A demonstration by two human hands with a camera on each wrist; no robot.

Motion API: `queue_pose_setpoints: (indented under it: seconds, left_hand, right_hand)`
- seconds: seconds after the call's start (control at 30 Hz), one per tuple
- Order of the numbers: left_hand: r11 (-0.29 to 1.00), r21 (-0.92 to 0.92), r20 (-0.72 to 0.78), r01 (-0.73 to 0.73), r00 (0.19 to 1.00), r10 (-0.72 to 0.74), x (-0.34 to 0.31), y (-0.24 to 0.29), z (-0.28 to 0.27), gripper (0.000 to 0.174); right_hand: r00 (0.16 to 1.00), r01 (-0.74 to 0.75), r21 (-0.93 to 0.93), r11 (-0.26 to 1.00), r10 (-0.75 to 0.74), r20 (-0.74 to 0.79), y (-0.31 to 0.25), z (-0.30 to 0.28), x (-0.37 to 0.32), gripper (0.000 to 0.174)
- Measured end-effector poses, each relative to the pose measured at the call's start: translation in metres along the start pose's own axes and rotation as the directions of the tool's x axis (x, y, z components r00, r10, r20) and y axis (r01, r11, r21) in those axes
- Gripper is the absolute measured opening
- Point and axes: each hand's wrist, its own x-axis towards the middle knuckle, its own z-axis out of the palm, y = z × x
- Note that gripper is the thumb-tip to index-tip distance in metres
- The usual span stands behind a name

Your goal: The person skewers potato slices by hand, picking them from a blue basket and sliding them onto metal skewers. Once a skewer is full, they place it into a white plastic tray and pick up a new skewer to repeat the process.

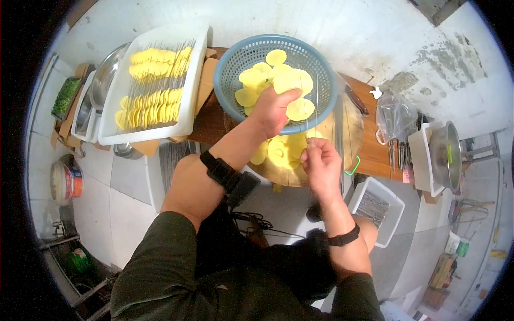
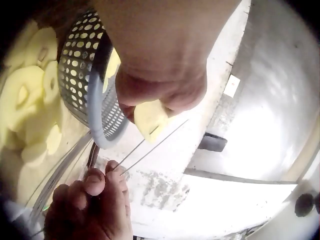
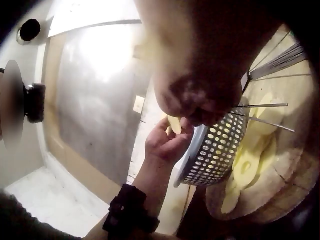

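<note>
My left hand grips a few round yellow potato slices over the near side of a blue-grey colander. Several loose slices lie inside the colander. Just nearer and to the right, my right hand pinches two thin metal skewers between thumb and fingers. They point away toward the held slices, and one meets the edge of a slice in the left wrist view. More slices, some with a hole in the middle, lie on a round wooden board below the hands.
On the left, a white tray carries rows of skewered slices. A knife and a bundle of skewers lie at the board's right. Beyond are a plastic bag and a metal bowl. A white bin with skewers stands lower.
</note>
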Motion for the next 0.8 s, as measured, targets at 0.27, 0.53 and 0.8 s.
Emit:
queue_pose_setpoints:
  seconds: [0.27,0.53,0.8]
  left_hand:
    - [1.0,0.015,0.004,0.02,1.0,-0.02,0.002,0.002,-0.002,0.02]
    - [0.998,0.062,0.021,0.01,1.0,-0.011,-0.001,0.001,0.0,0.02]
    - [0.912,0.405,0.021,0.066,0.996,-0.082,0.0,0.01,0.0,0.027]
  right_hand:
    - [0.997,-0.051,0.044,0.998,0.048,0.067,-0.007,-0.002,0.003,0.014]
    - [0.993,-0.086,0.063,0.994,0.081,0.084,-0.015,-0.002,0.003,0.014]
    - [1.0,0.015,0.038,0.999,-0.016,0.012,-0.005,-0.006,0.008,0.014]
